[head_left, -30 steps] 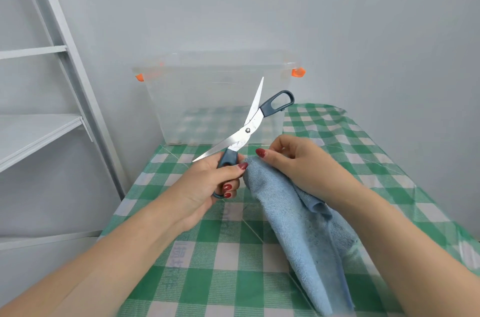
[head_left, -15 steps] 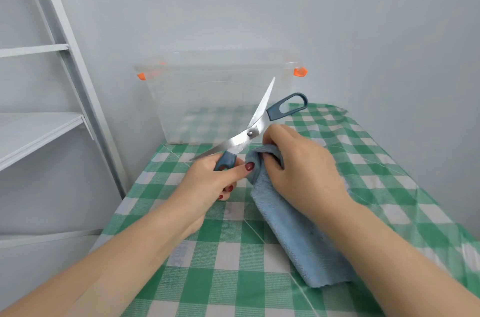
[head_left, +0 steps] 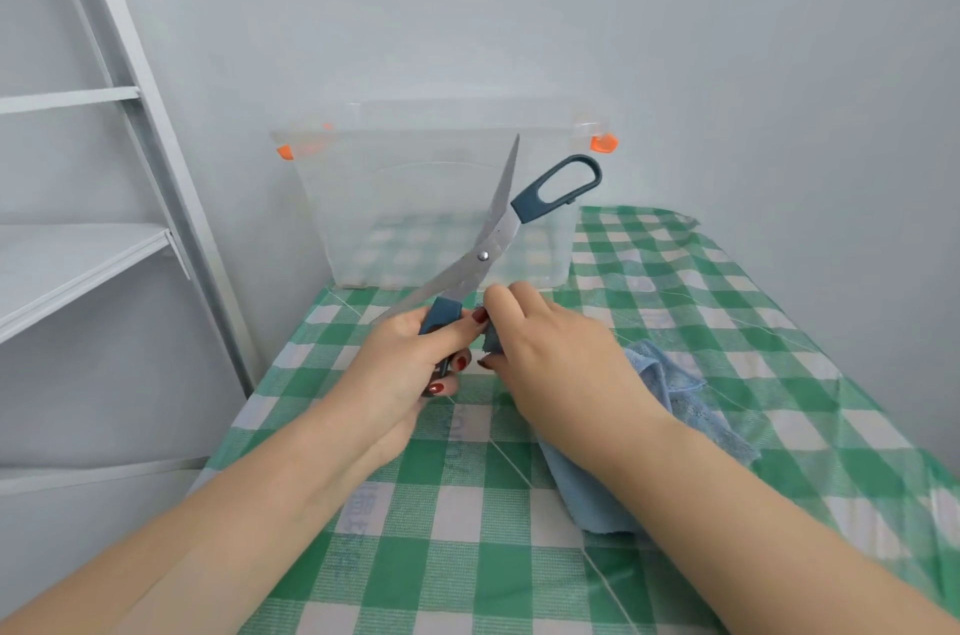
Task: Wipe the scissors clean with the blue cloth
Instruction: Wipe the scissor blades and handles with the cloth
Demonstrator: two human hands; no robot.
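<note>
The scissors (head_left: pixel 488 249), steel blades splayed wide with dark teal handles, are held above the desk (head_left: pixel 467 504). Left hand (head_left: pixel 410 364) fingers clench one handle; right hand (head_left: pixel 550 364) fingers pinch the cloth (head_left: pixel 675 405) beside it.

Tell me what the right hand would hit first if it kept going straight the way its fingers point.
Probably the scissors: the right hand, gripping the blue cloth, points up-left at the blade near the left hand. Depth is uncertain.
</note>
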